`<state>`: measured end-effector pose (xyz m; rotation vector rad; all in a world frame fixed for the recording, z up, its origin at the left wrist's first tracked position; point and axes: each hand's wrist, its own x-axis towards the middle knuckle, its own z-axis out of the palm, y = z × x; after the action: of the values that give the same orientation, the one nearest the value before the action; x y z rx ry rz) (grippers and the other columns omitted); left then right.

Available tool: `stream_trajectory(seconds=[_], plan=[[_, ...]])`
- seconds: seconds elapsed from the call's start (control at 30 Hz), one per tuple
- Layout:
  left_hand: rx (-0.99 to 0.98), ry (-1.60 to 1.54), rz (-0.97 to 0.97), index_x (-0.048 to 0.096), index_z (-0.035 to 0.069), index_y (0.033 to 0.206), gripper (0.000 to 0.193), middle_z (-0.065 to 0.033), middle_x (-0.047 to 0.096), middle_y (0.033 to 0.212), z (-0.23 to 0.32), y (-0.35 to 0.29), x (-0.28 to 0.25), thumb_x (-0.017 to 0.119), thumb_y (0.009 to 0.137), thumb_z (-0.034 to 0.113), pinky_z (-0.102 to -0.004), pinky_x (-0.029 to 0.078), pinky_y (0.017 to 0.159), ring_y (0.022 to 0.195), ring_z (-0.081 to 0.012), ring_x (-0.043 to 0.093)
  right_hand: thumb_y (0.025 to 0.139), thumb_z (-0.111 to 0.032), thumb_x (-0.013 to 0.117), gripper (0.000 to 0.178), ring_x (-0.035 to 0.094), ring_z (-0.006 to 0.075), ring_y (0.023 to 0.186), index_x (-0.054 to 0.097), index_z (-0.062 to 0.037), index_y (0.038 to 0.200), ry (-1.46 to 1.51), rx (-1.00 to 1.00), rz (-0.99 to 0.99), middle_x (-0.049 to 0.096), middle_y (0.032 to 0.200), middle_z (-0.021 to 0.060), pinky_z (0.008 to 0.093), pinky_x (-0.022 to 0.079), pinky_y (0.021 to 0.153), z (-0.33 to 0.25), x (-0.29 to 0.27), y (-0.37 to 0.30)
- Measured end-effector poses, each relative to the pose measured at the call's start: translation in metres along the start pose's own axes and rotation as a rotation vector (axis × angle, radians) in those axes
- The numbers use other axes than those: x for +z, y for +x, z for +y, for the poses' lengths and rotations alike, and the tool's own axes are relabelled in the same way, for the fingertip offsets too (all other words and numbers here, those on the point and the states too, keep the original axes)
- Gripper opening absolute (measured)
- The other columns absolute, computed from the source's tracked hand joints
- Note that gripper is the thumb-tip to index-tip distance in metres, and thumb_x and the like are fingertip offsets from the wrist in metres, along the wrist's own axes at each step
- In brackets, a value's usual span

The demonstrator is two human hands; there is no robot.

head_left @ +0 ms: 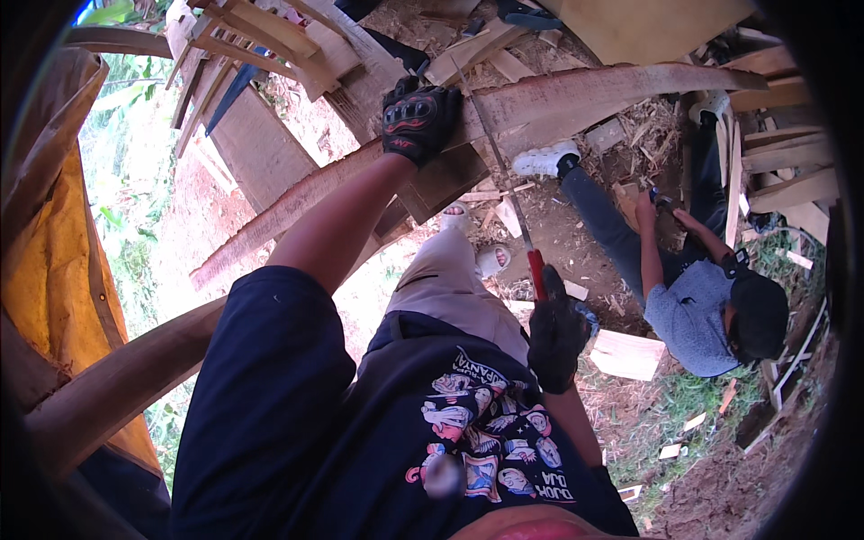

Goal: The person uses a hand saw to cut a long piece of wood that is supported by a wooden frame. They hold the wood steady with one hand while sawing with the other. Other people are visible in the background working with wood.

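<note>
A long rough plank [576, 94] with a bark-like edge slants across in front of me, from lower left to upper right. My left hand [419, 121], in a black glove with red marks, presses on the plank with its fingers bent over the far edge. My right hand [553, 342], also gloved in black, is closed round the red handle of a hand saw [500, 160]. The long thin blade lies across the plank, just right of my left hand, and its tip reaches past the far side. A brown wooden block [447, 183] sits under the plank.
At the right a person [697, 310] in a dark cap sits holding a small tool, one leg stretched toward the plank. Stacked boards [792, 162] stand behind them. More timber [256, 45] fills the upper left. A curved beam [135, 382] and orange tarp [67, 297] flank my left side.
</note>
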<state>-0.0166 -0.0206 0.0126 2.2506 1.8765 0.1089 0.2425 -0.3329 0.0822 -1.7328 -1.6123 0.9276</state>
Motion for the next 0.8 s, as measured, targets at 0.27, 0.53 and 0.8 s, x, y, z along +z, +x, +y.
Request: stream_trajectory(seconds=[0.27, 0.53, 0.8], plan=[[0.066, 0.087, -0.042, 0.077, 0.009, 0.124, 0.05, -0.0206, 0.078, 0.128, -0.015, 0.012, 0.014, 0.047, 0.113, 0.046, -0.0595, 0.042, 0.119, 0.141, -0.0474, 0.058, 0.11, -0.018, 0.061, 0.043, 0.081, 0.0368, 0.086, 0.063, -0.0069, 0.152, -0.037, -0.379, 0.214, 0.076, 0.137, 0.0181, 0.0426, 0.063, 0.073, -0.004, 0.088, 0.179], [0.26, 0.177, 0.062, 0.073, 0.009, 0.117, 0.031, -0.0168, 0.077, 0.11, -0.007, 0.007, 0.006, 0.048, 0.109, 0.026, -0.057, 0.05, 0.108, 0.116, -0.0428, 0.068, 0.106, -0.01, 0.063, 0.054, 0.079, 0.0345, 0.072, 0.057, -0.0069, 0.16, 0.173, -0.2, 0.15, 0.076, 0.139, 0.0183, 0.0431, 0.061, 0.064, 0.015, 0.01, 0.013], [0.277, 0.163, 0.008, 0.074, 0.013, 0.115, 0.031, -0.0168, 0.078, 0.108, -0.015, 0.016, 0.003, 0.05, 0.109, 0.032, -0.0577, 0.05, 0.106, 0.118, -0.0453, 0.067, 0.112, -0.02, 0.056, 0.054, 0.077, 0.0143, 0.082, 0.051, -0.0131, 0.165, -0.222, -0.535, 0.574, 0.061, 0.165, 0.001, 0.0312, 0.052, 0.063, 0.008, 0.101, 0.183]])
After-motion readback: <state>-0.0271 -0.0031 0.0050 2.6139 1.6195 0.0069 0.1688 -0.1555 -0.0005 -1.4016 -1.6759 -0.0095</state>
